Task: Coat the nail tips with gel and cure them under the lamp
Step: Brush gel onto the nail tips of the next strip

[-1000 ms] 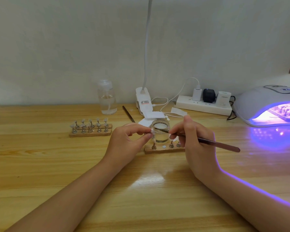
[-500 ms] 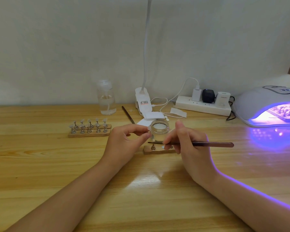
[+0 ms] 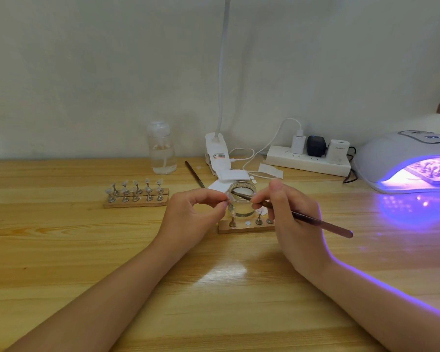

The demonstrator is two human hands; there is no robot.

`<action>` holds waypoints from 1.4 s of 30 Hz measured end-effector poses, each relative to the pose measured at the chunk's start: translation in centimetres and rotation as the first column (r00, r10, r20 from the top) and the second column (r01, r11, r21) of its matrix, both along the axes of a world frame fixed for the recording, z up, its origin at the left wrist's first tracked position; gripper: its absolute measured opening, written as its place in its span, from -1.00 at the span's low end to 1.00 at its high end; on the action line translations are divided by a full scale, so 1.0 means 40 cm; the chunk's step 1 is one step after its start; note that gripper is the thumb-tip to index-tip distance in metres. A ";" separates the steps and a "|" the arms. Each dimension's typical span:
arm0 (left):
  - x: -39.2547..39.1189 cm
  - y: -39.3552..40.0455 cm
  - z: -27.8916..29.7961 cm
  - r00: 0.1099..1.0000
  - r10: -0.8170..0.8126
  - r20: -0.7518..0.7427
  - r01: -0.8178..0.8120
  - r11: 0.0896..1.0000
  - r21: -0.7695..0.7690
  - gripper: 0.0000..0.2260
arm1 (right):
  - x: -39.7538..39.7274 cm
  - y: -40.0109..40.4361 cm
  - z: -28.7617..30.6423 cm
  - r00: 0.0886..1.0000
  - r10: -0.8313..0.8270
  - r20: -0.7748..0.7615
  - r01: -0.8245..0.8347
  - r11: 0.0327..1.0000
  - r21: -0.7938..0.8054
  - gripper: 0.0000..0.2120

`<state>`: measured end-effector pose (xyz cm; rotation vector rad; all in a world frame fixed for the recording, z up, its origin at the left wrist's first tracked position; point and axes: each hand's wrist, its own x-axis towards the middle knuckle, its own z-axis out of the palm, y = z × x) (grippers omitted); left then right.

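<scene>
On the worktop point(image 3: 61, 250), at 9 o'clock a wooden rack point(image 3: 136, 200) carries nail tips. The left hand point(image 3: 191, 219) pinches a nail-tip stand point(image 3: 230, 206). The right hand point(image 3: 290, 219) grips a brush point(image 3: 315, 221), bristles over the gel jar point(image 3: 243, 201). At 3 o'clock the lamp point(image 3: 396, 158) glows purple.

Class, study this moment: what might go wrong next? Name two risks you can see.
The right hand angles the brush into the open gel jar beside the wooden stand; a nudge might tip it. The left hand pinches a small nail tip holder, which may slip.
</scene>
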<state>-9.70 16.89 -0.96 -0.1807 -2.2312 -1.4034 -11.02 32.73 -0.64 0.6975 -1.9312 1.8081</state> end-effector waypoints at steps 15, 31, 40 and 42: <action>0.004 0.003 0.006 0.999 -0.044 0.005 0.044 0.999 0.013 -0.80 | -0.002 0.000 0.003 0.999 0.014 0.043 -0.009 0.993 -0.117 -0.58; 0.006 0.004 0.006 0.999 -0.034 -0.009 0.035 0.998 0.052 -0.76 | 0.006 0.001 0.002 0.995 0.091 0.045 -0.086 0.990 -0.112 -0.64; 0.009 0.005 0.009 0.988 -0.052 -0.145 0.045 0.998 -0.051 -0.76 | -0.013 0.023 0.010 0.997 0.022 0.079 -0.010 0.988 -0.152 -0.59; 0.010 0.005 0.010 0.982 -0.070 -0.177 0.055 0.995 -0.087 -0.77 | -0.016 0.025 0.009 0.999 -0.023 -0.026 0.023 1.000 -0.021 -0.73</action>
